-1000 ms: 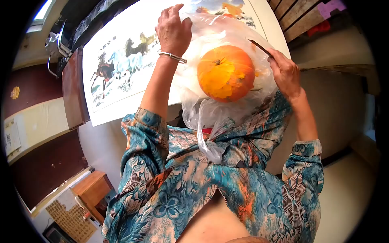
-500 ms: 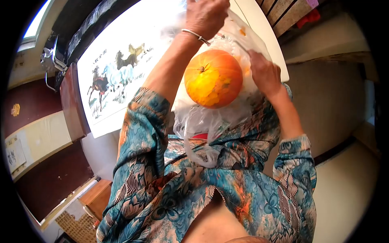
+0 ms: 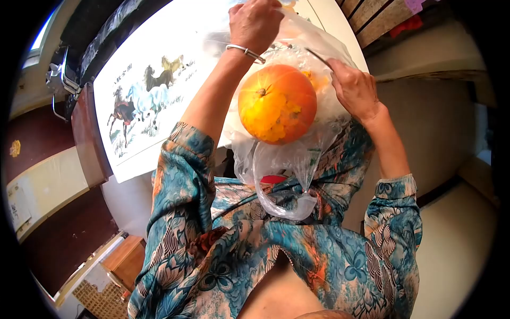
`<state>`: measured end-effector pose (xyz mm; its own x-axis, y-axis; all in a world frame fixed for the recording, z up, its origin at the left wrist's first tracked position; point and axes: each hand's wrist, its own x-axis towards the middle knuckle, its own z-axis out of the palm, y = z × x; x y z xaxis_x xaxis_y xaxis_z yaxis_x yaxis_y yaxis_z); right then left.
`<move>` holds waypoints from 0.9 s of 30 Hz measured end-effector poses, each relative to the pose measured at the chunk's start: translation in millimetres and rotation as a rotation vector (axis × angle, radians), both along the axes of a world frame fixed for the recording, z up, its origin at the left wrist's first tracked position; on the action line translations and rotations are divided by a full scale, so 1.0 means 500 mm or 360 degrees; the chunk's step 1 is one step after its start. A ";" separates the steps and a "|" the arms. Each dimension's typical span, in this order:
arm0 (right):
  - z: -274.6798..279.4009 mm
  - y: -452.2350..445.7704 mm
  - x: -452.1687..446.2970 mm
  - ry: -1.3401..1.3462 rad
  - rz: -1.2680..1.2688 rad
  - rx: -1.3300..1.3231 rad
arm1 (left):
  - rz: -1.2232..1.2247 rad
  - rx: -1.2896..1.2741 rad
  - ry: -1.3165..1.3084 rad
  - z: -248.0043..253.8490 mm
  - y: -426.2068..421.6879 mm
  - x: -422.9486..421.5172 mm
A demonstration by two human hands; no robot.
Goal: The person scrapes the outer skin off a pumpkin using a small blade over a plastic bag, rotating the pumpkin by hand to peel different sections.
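Note:
An orange pumpkin, its skin pared away in patches on the near left side, sits on a clear plastic bag at the table edge in front of me. The bag's near part hangs down over my lap. Beyond the pumpkin, my left hand is closed on the far part of the bag, its fingertips partly cut off by the view's top. My right hand grips a knife to the right of the pumpkin, the dark narrow blade pointing up and left, apart from the pumpkin.
The white table carries a picture of several horses at the left. Orange peel pieces lie on the bag behind the pumpkin. A wooden slatted piece stands at the upper right, a brown wooden box at the lower left.
My left hand has shifted slightly left and down, drawing the bag's far part with it. My right hand has turned so that the knife blade shows plainly. The pumpkin stays in place.

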<state>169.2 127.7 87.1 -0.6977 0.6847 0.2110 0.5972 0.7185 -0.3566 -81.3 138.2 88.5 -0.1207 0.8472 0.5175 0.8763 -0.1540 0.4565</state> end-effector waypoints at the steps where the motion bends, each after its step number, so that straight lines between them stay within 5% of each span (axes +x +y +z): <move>1: 0.012 -0.008 -0.004 0.0259 -0.0009 0.0058 | -0.0017 0.0036 0.0007 0.000 0.003 0.007; 8: 0.002 0.018 0.023 0.0919 -0.0125 -0.0034 | -0.0121 -0.0143 -0.0194 0.041 0.013 0.022; 11: -0.031 0.059 0.038 0.0827 -0.0185 0.0054 | -0.0233 -0.0129 -0.0303 0.037 0.025 0.019; 15: -0.025 0.055 0.030 0.1022 -0.0421 -0.0969 | -0.0174 -0.0062 -0.0085 0.064 0.010 0.029; 17: -0.033 0.058 0.033 0.1188 -0.0436 -0.0797 | -0.0045 0.0174 0.0310 0.124 -0.039 0.068; 18: -0.023 0.062 0.042 0.1201 -0.0463 -0.0772 | -0.0038 0.0693 0.0568 0.102 -0.025 0.071; 23: 0.018 0.051 0.063 0.1061 -0.0558 -0.0420 | -0.0681 0.0175 0.0553 0.070 -0.076 0.132; 27: 0.049 0.056 0.076 0.0876 -0.0470 0.0121 | -0.0473 -0.0091 0.0726 0.011 -0.031 0.122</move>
<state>207.2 155.7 111.6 -0.2569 0.8009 0.5409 0.5179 0.5866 -0.6226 -20.5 122.7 93.8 0.3543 0.8389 0.4131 0.9098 -0.4114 0.0552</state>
